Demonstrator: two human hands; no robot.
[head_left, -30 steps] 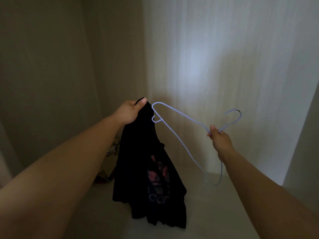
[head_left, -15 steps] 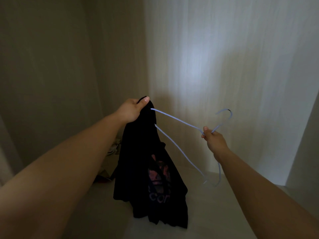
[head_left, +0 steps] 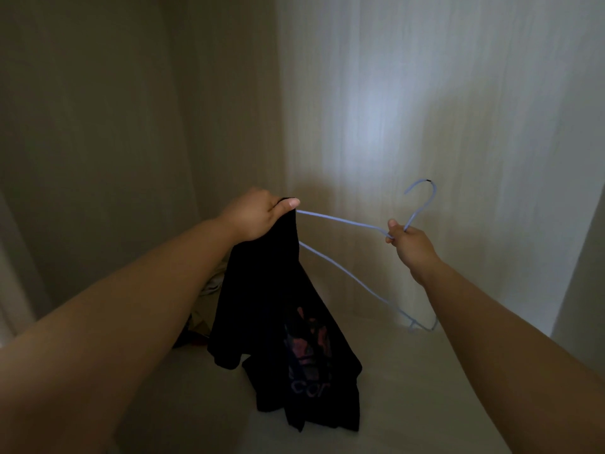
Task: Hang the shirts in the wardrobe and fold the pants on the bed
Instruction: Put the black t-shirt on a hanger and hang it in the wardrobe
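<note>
Two pale wood-grain wardrobe walls meet in a dim corner above the light wardrobe floor, with a patch of glare on the right one. Both arms reach in, hands apart. The left hand clutches the top of a black printed shirt hanging low over the floor. The right hand grips the neck of a pale blue wire hanger, whose far end is hidden behind the shirt.
</note>
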